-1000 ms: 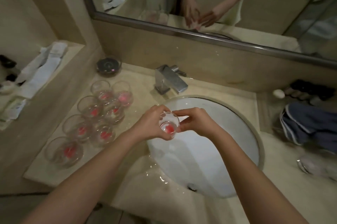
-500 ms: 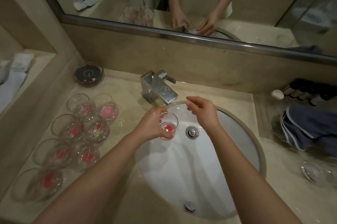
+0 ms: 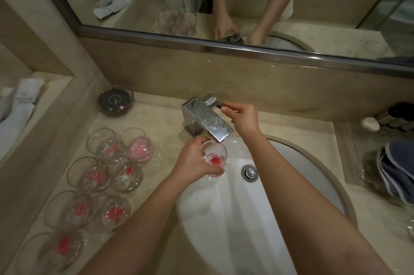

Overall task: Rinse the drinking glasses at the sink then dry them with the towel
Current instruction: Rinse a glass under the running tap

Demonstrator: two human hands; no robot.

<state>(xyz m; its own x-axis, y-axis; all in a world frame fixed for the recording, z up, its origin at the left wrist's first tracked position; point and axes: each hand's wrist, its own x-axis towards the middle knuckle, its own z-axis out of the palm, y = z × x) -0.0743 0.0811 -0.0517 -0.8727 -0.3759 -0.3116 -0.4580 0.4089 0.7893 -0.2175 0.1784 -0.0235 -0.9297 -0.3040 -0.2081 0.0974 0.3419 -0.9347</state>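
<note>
Now the right hand (image 3: 243, 119) has reached the faucet handle (image 3: 212, 100); left hand (image 3: 196, 162) still grips the glass (image 3: 214, 158).

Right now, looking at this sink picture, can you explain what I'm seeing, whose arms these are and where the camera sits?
No machine here: a person wears a camera on the head, looking down at their own arms. The left hand holds a drinking glass with a red spot at its bottom under the faucet, above the white sink. The right hand touches the faucet lever; no water is visible. More glasses stand on the counter to the left, a blue towel to the right. The mirror above reflects the person.
</note>
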